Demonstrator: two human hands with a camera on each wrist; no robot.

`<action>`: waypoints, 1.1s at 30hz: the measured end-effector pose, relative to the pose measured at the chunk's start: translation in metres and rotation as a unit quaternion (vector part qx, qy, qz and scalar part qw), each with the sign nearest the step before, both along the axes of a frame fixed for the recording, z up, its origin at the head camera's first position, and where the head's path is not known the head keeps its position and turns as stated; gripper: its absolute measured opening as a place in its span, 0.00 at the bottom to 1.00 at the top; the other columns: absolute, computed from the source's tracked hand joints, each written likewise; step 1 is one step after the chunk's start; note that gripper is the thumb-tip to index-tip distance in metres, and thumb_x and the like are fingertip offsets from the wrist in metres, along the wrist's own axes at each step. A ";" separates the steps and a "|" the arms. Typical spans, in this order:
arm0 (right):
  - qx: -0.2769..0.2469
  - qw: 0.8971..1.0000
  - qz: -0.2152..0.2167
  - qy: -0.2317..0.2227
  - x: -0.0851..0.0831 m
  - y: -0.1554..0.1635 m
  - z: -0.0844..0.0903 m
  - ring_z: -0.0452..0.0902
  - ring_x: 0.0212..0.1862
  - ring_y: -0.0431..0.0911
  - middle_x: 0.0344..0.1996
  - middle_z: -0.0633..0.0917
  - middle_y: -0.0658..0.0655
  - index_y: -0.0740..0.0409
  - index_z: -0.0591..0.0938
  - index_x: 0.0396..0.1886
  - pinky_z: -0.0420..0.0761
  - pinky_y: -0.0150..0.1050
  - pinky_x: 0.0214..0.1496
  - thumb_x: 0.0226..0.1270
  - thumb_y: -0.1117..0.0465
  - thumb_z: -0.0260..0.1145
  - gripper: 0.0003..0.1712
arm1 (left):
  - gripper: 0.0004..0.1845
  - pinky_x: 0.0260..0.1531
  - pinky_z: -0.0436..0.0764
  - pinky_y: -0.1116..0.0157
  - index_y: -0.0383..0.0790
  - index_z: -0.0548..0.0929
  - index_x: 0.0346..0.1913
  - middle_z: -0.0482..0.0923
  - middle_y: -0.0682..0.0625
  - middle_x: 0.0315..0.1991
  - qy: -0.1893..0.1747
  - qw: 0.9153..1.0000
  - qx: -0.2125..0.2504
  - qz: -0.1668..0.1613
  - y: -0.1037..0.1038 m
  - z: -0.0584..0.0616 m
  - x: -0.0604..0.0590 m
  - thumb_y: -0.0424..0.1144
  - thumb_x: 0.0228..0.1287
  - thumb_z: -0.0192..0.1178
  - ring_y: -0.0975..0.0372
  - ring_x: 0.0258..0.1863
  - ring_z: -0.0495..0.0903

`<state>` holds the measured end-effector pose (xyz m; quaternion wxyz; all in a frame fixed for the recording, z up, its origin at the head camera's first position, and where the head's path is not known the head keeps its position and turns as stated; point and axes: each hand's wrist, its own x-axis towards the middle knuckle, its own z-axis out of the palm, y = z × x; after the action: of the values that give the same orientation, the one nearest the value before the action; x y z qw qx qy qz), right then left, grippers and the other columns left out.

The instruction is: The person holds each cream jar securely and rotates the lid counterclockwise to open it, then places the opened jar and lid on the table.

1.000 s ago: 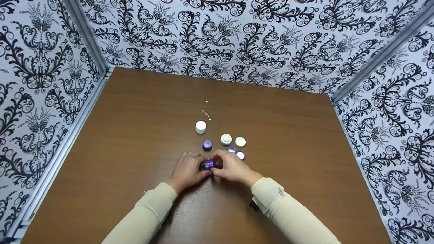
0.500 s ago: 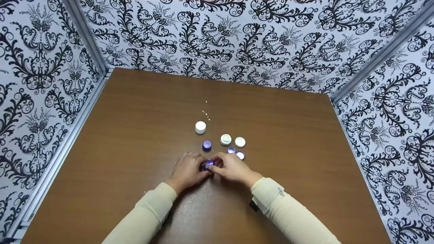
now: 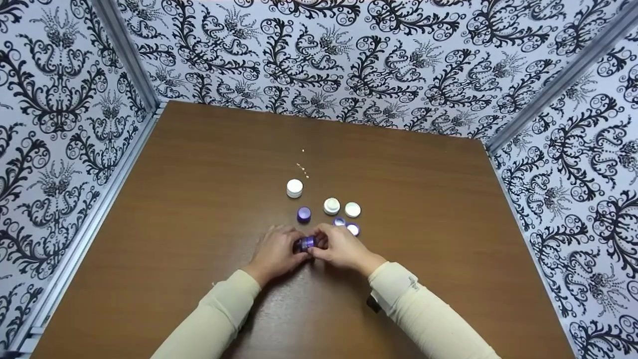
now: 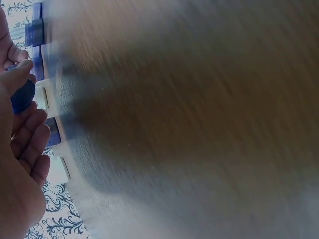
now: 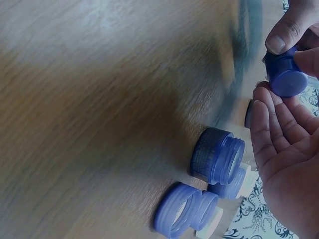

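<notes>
Two hands meeting over the near middle of a brown wooden table [image 3: 199, 199], holding a small purple jar [image 3: 306, 243] between them, just above the tabletop. Left hand [image 3: 275, 253] curled round the jar from the left, thumb on top, fingers loosely bent beneath. Right hand [image 3: 343, 247] pinching the jar's other end with thumb and fingertips, palm otherwise relaxed. Jar short, round, deep violet-blue plastic with a glossy sheen, tipped on its side; from the right wrist, a flat round end face [image 5: 288, 80] and faintly ridged wall.

Just beyond the hands, a loose cluster: a closed purple jar [image 3: 304, 214], an open purple jar with threaded neck [image 3: 339, 221], a purple lid lying with its white lining up [image 3: 353, 229], a white jar [image 3: 332, 206], a white lid [image 3: 353, 210], and farther back a second white jar [image 3: 294, 188]. Cream sleeves on both forearms. Black-and-white floral patterned walls [image 3: 349, 60] on three sides.
</notes>
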<state>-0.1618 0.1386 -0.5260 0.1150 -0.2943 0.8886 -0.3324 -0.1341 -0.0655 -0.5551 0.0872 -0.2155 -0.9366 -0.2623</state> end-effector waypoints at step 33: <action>-0.006 1.000 0.015 -0.004 -0.001 -0.001 0.003 0.83 0.38 0.40 0.36 0.85 0.50 0.60 0.81 0.49 0.81 0.34 0.42 0.59 0.62 0.74 0.18 | 0.20 0.44 0.74 0.55 0.45 0.89 0.42 0.79 0.54 0.34 0.017 1.000 -0.009 -0.009 -0.002 0.000 0.001 0.56 0.54 0.71 0.56 0.37 0.78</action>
<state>-0.1624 0.1371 -0.5234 0.1222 -0.3065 0.8818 -0.3370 -0.1335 -0.0680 -0.5551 0.0986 -0.2287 -0.9355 -0.2506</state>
